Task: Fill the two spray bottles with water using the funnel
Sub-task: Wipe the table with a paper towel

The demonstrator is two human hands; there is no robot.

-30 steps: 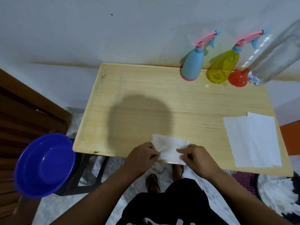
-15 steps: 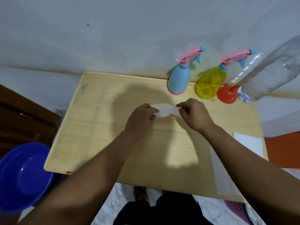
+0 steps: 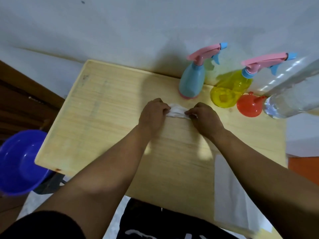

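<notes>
Blue spray bottle (image 3: 191, 83), yellow spray bottle (image 3: 229, 90), contents unclear; left hand (image 3: 152, 116) and right hand (image 3: 205, 119) both pinching white tissue (image 3: 177, 112).

No words, brands or numbers can be read anywhere here. The spray bottles and the clear bottle show no label. The black shirt (image 3: 155, 228) at the bottom edge carries a white print, cut off by the frame and too partial to read.
</notes>
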